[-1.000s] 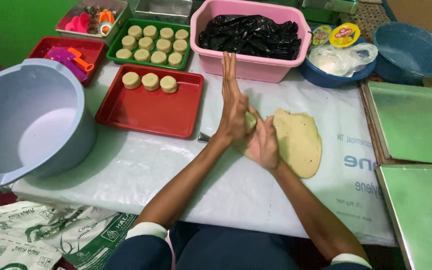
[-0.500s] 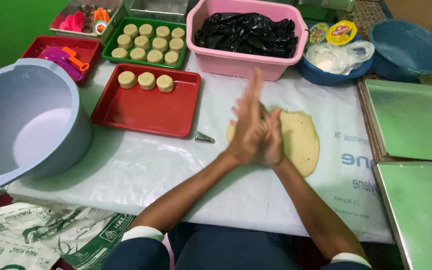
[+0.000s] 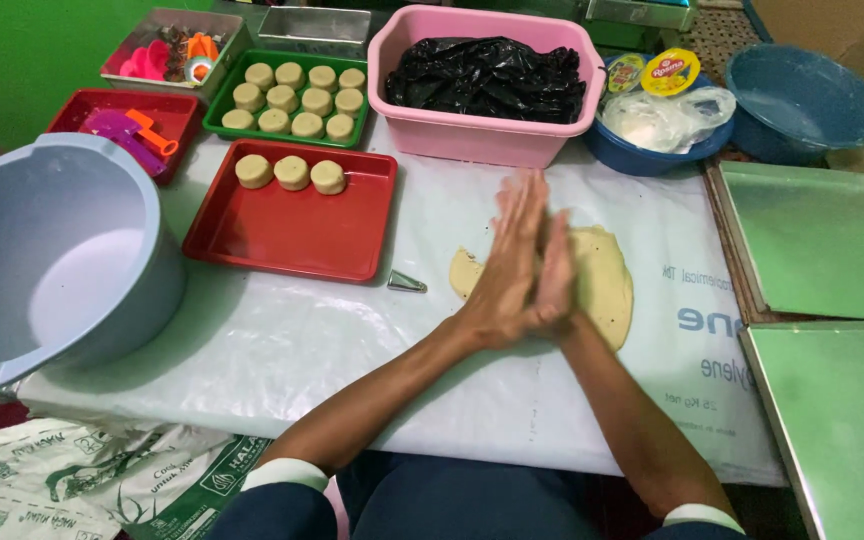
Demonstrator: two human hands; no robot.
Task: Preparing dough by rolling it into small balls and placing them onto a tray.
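The left hand (image 3: 508,268) and the right hand (image 3: 556,285) are pressed together palm to palm, fingers stretched out flat and pointing toward the far edge of the table; whether any dough sits between the palms cannot be told, since the contact is hidden. They are held over the flattened sheet of pale dough (image 3: 602,285), which lies on the white plastic sheet (image 3: 372,370) covering the table, right of its middle; a smaller lobe of the dough shows just left of the left hand. A small metal cone-shaped cutter (image 3: 405,283) lies on the sheet near that lobe, just beside the near right corner of the red tray (image 3: 292,235). The red tray sits left of the middle and carries three round dough pieces (image 3: 292,172) in a row along its far edge. Behind it, at the far edge, a green tray (image 3: 224,102) holds more round pieces in rows, and a pink tub (image 3: 472,140) beside it is filled with black plastic (image 3: 487,75). A large grey-blue basin (image 3: 62,260) stands at the left edge. A smaller red tray (image 3: 82,105) with purple and orange tools sits at the far left corner. Two flat metal baking sheets (image 3: 822,240) lie along the right edge, one behind the other.
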